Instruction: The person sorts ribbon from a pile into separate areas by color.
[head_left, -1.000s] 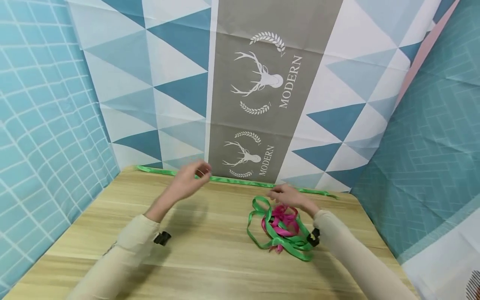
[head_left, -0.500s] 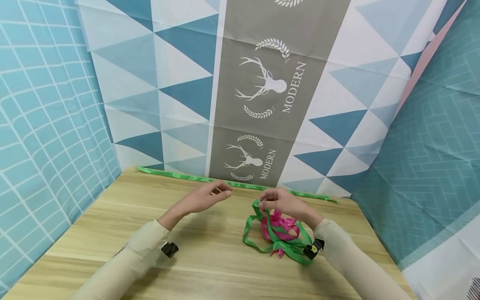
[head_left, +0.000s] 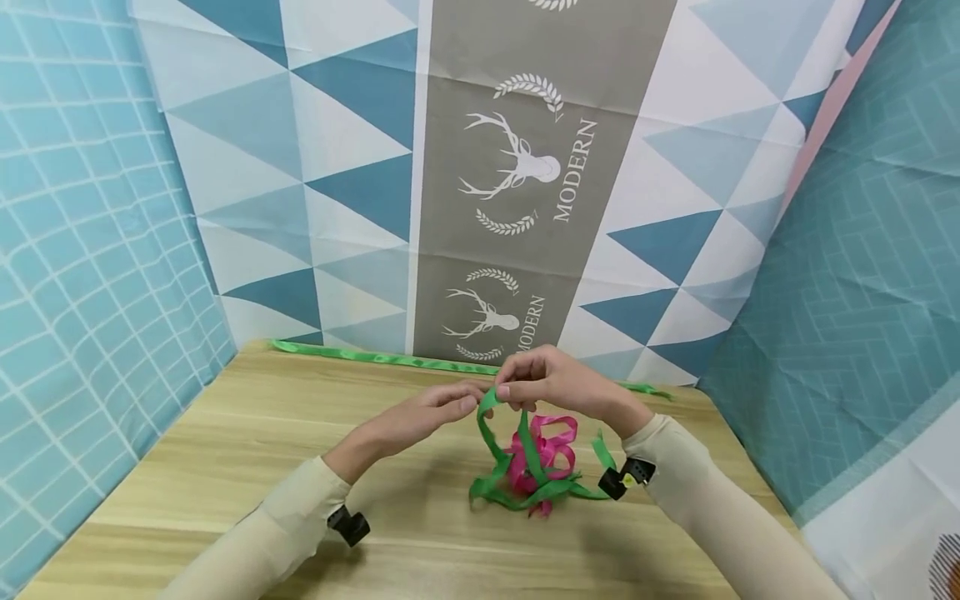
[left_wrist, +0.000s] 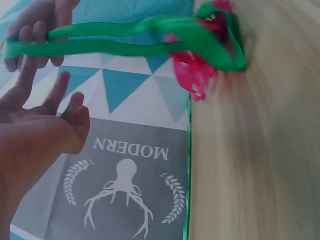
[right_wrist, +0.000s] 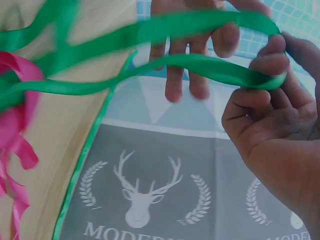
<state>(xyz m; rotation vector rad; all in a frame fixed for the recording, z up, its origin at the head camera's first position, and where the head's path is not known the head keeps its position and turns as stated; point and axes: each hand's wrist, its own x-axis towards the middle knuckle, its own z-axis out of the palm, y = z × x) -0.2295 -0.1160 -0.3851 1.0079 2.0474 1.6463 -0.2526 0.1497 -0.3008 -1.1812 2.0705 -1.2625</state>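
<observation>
My right hand [head_left: 525,385] pinches a fold of a long green ribbon [head_left: 491,433] and holds it up above the wooden table [head_left: 247,450]. The rest of that ribbon lies tangled with a pink ribbon [head_left: 547,446] below the hand. In the right wrist view the right hand [right_wrist: 267,107] squeezes the ribbon's bend [right_wrist: 235,70] between thumb and fingers. My left hand [head_left: 438,410] is just left of the lifted loop with its fingers straight and holds nothing. The left wrist view shows the left hand [left_wrist: 42,122] spread, a little short of the ribbon [left_wrist: 115,42].
A second green ribbon [head_left: 375,357] lies straight along the table's far edge, against the patterned backdrop [head_left: 517,167]. Blue tiled cloth walls [head_left: 82,250] close in both sides. Bare wood lies left of and in front of the tangle.
My right hand has picked a green loop out of the pile and raised it. My left hand has come away from the far-edge ribbon and moved right, up to the loop.
</observation>
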